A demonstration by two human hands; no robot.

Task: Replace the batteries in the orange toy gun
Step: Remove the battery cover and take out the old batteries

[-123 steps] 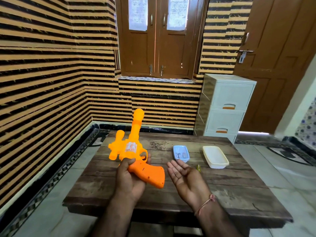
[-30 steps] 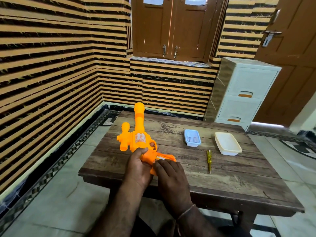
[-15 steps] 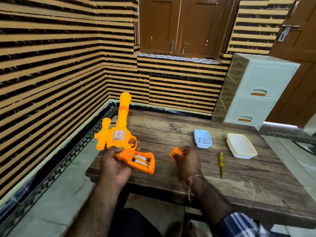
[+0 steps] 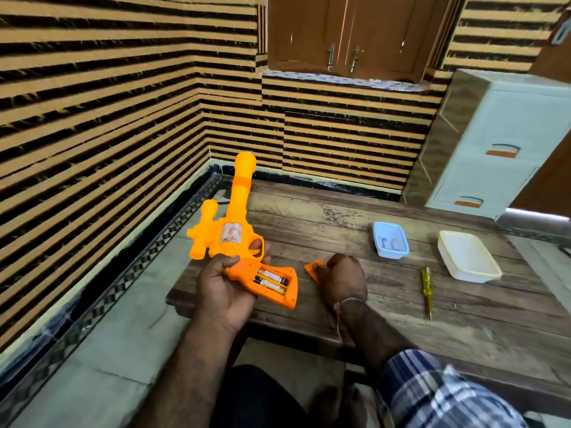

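Note:
My left hand [image 4: 221, 285] grips the orange toy gun [image 4: 230, 233] by its handle, barrel pointing away, over the table's left end. The handle's battery bay is uncovered and two batteries [image 4: 271, 281] lie inside it. My right hand [image 4: 341, 279] is closed on the small orange battery cover [image 4: 311, 269], held down at the tabletop just right of the gun. A yellow screwdriver [image 4: 427, 287] lies on the wood to the right. A small blue tray [image 4: 390, 240] farther back holds what look like batteries.
The wooden table [image 4: 386, 307] stands in a corner with striped walls. A white tray [image 4: 468, 256] sits at its right. A white drawer cabinet [image 4: 500, 140] stands behind the table, beside a brown door. Tiled floor lies to the left.
The right hand pulled the cover off the gun's handle and carried it right onto the table, exposing the batteries. The left hand lifted the gun slightly left. The view tilted down.

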